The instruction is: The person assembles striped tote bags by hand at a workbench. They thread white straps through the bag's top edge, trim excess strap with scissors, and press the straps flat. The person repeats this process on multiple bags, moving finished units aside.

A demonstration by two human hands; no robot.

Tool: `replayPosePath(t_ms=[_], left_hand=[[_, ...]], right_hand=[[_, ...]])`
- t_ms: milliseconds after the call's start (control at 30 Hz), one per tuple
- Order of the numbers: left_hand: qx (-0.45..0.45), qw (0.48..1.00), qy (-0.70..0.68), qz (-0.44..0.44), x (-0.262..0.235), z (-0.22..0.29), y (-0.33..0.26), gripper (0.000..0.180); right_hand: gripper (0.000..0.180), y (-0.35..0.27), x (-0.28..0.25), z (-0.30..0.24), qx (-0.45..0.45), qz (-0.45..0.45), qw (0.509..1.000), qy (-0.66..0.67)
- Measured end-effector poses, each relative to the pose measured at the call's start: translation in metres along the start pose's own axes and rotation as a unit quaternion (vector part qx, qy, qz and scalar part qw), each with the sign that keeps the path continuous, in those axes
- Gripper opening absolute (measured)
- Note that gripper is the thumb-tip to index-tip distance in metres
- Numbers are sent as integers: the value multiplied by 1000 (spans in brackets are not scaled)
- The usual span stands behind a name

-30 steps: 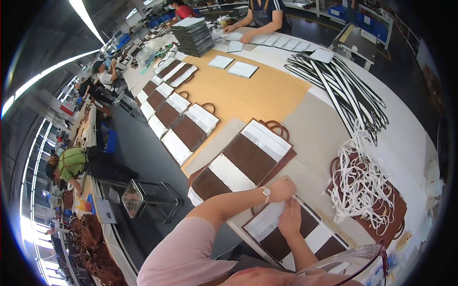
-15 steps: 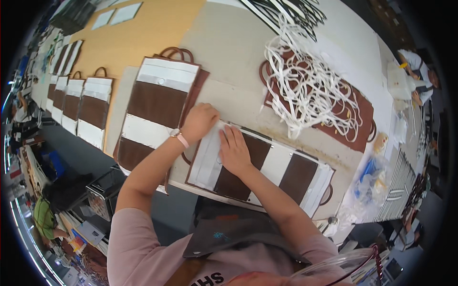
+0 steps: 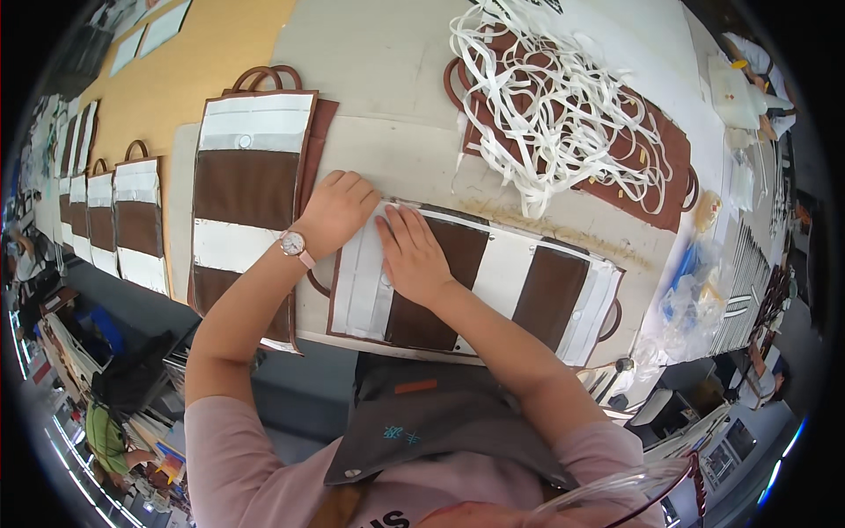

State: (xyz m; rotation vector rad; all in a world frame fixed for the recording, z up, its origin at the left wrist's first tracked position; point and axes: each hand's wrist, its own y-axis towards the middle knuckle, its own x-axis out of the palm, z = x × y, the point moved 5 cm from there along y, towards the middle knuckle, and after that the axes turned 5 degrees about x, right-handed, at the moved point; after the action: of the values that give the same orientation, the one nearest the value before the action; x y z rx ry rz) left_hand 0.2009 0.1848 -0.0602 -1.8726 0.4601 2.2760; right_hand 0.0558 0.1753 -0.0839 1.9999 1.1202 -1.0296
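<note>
A brown-and-white striped bag panel (image 3: 493,282) lies flat on the desk (image 3: 387,53) at the centre of the frame, its long side running from centre left toward lower right. Both hands work on its left end. The left hand (image 3: 339,211), with a watch (image 3: 293,245) at the wrist, is curled at the upper left corner of the panel, its fingers bent down onto the white edge; whether its grip pinches a layer or only presses, I cannot tell. The right hand (image 3: 414,255) lies open and flat, fingers spread together on the white strip and the first brown band, clamped on nothing.

The step appears to be smoothing or lining up the layers at this end. Doing it well likely calls for keeping the flat palm as the anchor so the stack does not slide, while the curled fingers square the corner against the edge below. Pressure should run outward along the strip, so no crease is trapped.

A second striped panel (image 3: 251,185) lies just to the left, nearly touching, and could be nudged. A heap of white straps (image 3: 563,114) sits in the upper right, well apart.
</note>
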Motion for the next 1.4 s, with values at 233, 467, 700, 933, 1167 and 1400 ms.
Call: replayPosePath(t_ms=[233, 467, 700, 933, 1167, 1400], left_hand=[[-8, 1000, -2, -24, 4, -6, 3, 17], [-144, 980, -137, 21, 10, -11, -1, 13], [-229, 965, -96, 81, 24, 6, -14, 13], [-215, 971, -74, 70, 24, 7, -12, 12], [-215, 972, -58, 72, 34, -3, -18, 11], [-212, 974, -46, 61, 34, -1, -15, 9]], right_hand=[[59, 0, 4, -2, -7, -6, 1000, -20], [45, -2, 13, 3, 1, 24, 1000, -9], [51, -90, -81, 38, 108, 159, 981, 39], [19, -381, -171, 126, 561, 309, 755, -140], [21, -558, -172, 154, 786, 227, 568, -91], [23, -537, -172, 152, 761, 152, 611, -159]])
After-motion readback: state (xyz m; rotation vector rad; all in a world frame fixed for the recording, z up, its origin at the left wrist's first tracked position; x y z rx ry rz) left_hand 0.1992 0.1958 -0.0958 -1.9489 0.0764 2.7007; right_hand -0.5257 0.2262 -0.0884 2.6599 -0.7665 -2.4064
